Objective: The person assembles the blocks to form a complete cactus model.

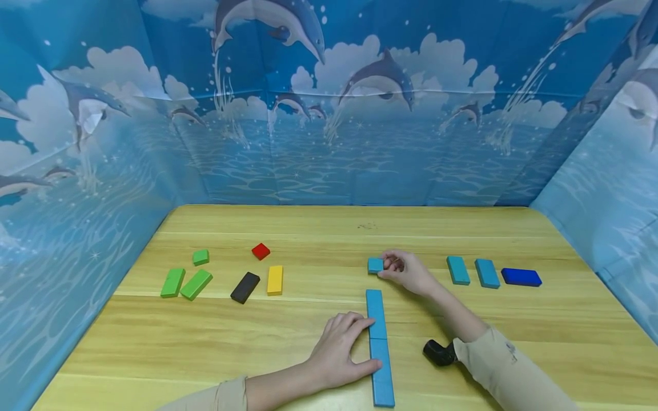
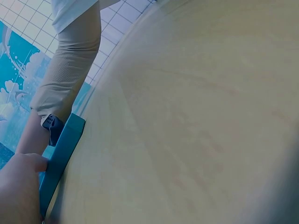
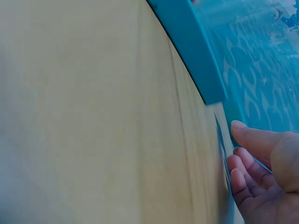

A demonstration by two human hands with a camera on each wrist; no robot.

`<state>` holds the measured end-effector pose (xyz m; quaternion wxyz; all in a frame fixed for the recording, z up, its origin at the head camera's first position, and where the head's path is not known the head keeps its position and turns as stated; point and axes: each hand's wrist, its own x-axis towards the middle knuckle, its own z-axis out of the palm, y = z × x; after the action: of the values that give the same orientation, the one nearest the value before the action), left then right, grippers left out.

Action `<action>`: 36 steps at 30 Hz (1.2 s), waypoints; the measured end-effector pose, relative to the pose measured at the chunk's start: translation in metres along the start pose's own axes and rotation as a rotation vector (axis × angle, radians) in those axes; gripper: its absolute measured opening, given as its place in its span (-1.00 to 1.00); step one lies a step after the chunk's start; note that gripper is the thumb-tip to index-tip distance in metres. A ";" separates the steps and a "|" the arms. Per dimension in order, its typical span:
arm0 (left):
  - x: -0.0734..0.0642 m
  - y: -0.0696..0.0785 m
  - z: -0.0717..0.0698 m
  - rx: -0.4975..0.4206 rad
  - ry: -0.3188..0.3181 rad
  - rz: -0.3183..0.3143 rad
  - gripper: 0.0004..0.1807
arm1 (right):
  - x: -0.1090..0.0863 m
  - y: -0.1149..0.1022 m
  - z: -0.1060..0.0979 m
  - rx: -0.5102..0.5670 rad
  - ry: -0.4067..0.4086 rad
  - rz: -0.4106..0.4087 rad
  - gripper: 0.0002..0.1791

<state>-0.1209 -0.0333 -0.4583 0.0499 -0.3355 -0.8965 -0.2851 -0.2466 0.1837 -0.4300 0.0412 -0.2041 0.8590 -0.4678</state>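
Note:
My left hand (image 1: 341, 348) lies against a row of light blue blocks (image 1: 378, 342) set end to end on the table. Its index fingertip and thumb touch the row, fingers mostly extended. In the left wrist view, the thumb meets the side of a blue block (image 2: 65, 154). Beyond the row's far end, my right hand (image 1: 408, 273) pinches a small light blue block (image 1: 375, 265) between thumb and fingers. The right wrist view shows that hand (image 3: 266, 172) beside a blue edge, with part of the row (image 3: 191, 51) above it.
Two light blue blocks (image 1: 458, 270) and a dark blue one (image 1: 521, 277) lie at the right. Leftward are several green blocks (image 1: 173, 283), a black block (image 1: 245, 287), a yellow block (image 1: 275, 280) and a red block (image 1: 261, 251). A dolphin-print curtain (image 1: 329, 154) surrounds the wooden table.

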 end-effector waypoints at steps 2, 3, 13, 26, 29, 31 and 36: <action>0.000 0.000 0.000 0.003 0.003 0.002 -0.31 | -0.001 0.004 0.003 -0.002 -0.017 -0.003 -0.66; 0.000 0.000 0.000 0.004 0.004 0.003 -0.31 | -0.002 0.004 0.004 -0.002 -0.025 -0.007 -0.66; 0.000 0.000 0.000 0.014 0.010 0.005 -0.31 | -0.008 0.005 0.008 -0.013 -0.072 -0.016 -0.64; 0.000 0.000 0.001 0.013 0.012 0.007 -0.32 | -0.010 0.000 0.006 0.013 -0.144 0.023 -0.69; 0.000 0.000 0.001 0.013 0.010 0.005 -0.32 | -0.010 -0.001 0.006 0.004 -0.138 0.022 -0.73; 0.000 0.000 0.000 0.013 0.008 0.003 -0.32 | -0.010 -0.001 0.007 0.005 -0.135 0.026 -0.75; 0.000 0.000 0.000 0.014 0.006 0.001 -0.32 | -0.010 0.000 0.006 0.013 -0.137 0.026 -0.77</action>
<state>-0.1206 -0.0331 -0.4586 0.0550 -0.3348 -0.8982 -0.2796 -0.2355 0.1828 -0.4350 0.1071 -0.2241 0.8537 -0.4577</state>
